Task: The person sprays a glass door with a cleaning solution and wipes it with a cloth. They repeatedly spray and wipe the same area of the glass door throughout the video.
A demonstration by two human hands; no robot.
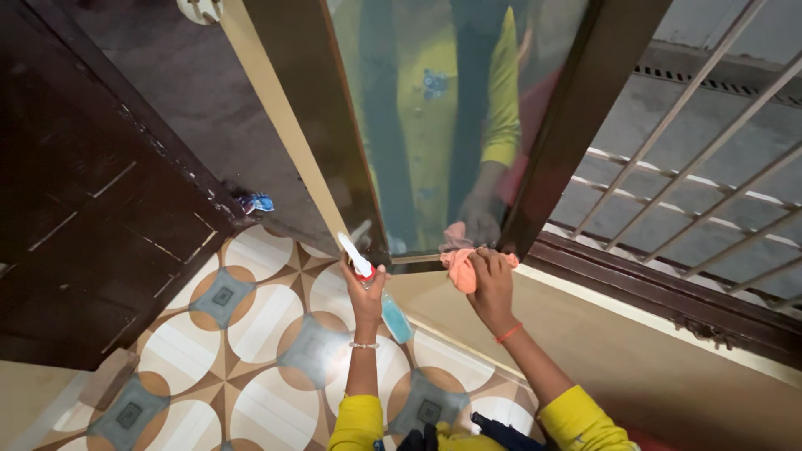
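**Cloth at the pane's bottom corner, bottle held off to the left**

Cloth and glass meet right under your right hand [491, 280]: the orange cloth [457, 267] is bunched in your clenched fingers and pressed at the lower right corner of the glass pane [434, 125], just beside the dark window frame [576, 117]. The rest of the pane lies up and away from that grip, so your right hand is the nearer one to the glass. Your right forearm comes in from lower right, wrist bent forward, a red thread on it.

Your left hand [366, 292] is wrapped around a spray bottle [386, 307], held apart from the cloth. Its long axis slants: white nozzle up-left toward the pane's lower edge, blue body down-right over the patterned floor tiles [251, 334].
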